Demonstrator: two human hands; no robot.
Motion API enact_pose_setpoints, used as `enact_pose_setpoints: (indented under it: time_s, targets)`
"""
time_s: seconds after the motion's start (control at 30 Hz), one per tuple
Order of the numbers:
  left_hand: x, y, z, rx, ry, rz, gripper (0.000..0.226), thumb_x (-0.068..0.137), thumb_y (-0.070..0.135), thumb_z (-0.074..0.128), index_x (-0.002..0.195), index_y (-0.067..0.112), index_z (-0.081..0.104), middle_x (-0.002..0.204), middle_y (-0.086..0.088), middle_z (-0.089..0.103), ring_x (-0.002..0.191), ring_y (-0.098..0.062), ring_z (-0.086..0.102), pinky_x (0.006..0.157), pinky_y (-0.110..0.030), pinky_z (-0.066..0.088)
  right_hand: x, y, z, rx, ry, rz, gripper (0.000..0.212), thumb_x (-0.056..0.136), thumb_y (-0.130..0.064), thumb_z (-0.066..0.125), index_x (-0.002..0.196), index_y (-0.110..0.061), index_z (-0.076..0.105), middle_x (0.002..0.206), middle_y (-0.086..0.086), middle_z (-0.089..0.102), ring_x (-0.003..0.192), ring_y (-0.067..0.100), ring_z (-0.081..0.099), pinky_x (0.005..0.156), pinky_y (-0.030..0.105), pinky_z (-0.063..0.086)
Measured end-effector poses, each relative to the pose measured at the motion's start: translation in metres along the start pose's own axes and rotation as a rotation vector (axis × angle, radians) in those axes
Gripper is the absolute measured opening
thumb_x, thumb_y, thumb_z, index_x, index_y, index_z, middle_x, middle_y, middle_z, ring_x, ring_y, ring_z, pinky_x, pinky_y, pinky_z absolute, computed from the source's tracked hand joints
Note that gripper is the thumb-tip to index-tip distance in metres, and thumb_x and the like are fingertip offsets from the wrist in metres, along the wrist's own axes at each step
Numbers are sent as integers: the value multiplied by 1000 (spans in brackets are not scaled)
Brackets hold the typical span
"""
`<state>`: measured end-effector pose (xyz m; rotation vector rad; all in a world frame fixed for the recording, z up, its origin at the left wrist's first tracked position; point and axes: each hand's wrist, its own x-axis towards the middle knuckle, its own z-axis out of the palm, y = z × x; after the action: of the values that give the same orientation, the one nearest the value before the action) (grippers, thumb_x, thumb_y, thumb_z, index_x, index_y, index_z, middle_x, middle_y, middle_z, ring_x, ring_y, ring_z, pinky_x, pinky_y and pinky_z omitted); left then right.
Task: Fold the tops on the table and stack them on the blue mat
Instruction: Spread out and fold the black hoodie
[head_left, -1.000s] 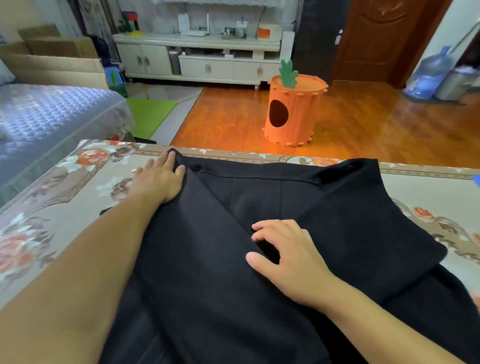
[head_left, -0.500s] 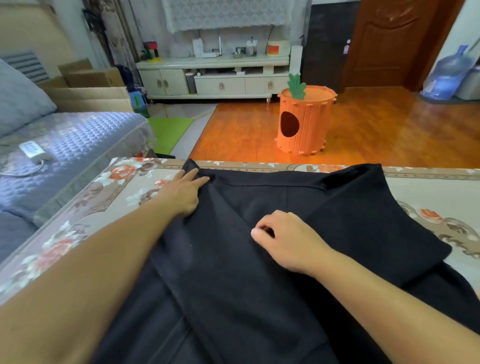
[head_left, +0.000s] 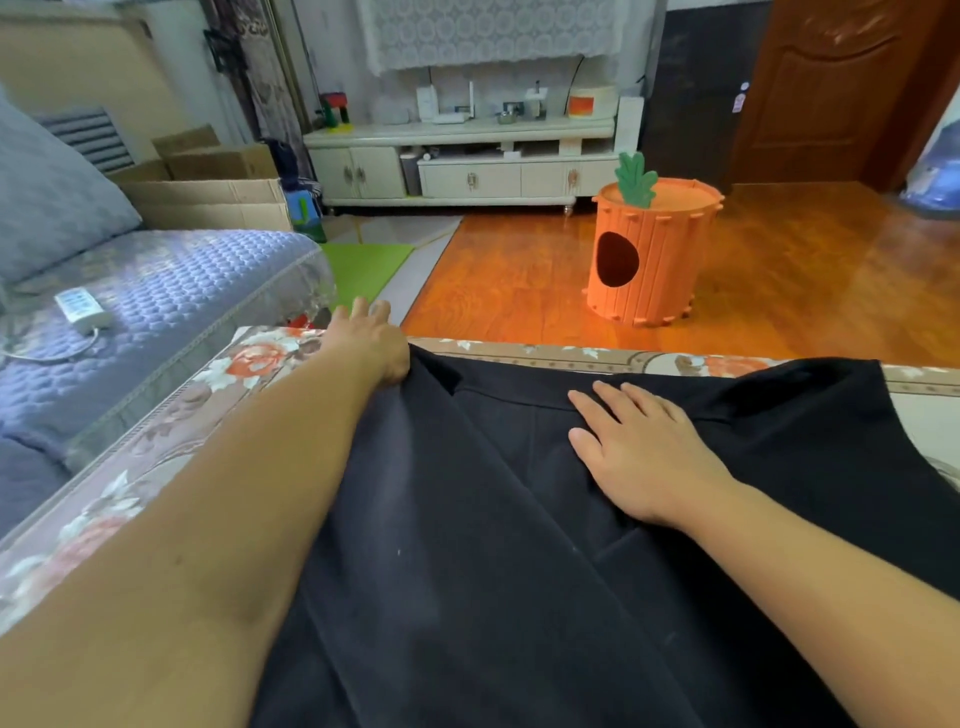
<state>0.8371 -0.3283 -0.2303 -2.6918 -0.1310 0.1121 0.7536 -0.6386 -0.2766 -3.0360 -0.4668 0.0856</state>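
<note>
Flat, right hand (head_left: 641, 457) presses black top (head_left: 467, 545); left hand (head_left: 371, 345) at its edge.
</note>
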Motion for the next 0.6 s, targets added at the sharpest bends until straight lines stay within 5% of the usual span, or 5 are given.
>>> enact_pose_setpoints:
  time_s: [0.23, 0.33, 0.47, 0.53, 0.6]
  targets:
    - [13, 20, 19, -225, 7, -257, 51, 94, 27, 33, 139, 16, 55, 146, -17, 37, 135, -38, 33, 109, -52, 30, -3, 1, 0, 31, 12, -3, 60, 102, -55, 10, 159, -37, 8, 168, -4, 8, 154, 23, 3, 125, 45, 5]
    - [15, 40, 16, -265, 43, -337, 50, 98, 23, 34, 147, 13, 39, 150, -19, 29, 140, -42, 28, 110, -56, 32, -3, 1, 1, 50, 12, -14, 60, 103, -55, 11, 159, -36, 9, 168, -3, 8, 154, 23, 3, 125, 45, 5]
    - [-21, 73, -33, -527, 181, -162, 53, 88, 16, 50, 141, 18, 45, 152, -15, 31, 138, -40, 31, 113, -62, 27, -4, 3, 2, 47, 16, -14, 60, 102, -55, 12, 159, -36, 12, 168, -2, 10, 154, 25, 4, 124, 46, 5]
    - [-75, 93, -53, -662, 218, -46, 50, 92, 29, 49, 142, 29, 50, 155, -6, 35, 142, -35, 29, 116, -64, 22, -1, 4, 3, 64, -15, 2, 59, 102, -53, 12, 159, -35, 12, 168, -1, 9, 154, 25, 3, 124, 45, 4]
    - [-146, 117, -53, -682, 92, 41, 52, 98, 55, 37, 149, 46, 37, 164, 4, 22, 151, -29, 16, 119, -65, 12, 2, 3, -4, 135, -89, -20, 58, 104, -48, 17, 159, -32, 16, 168, 0, 10, 155, 26, 4, 125, 45, 5]
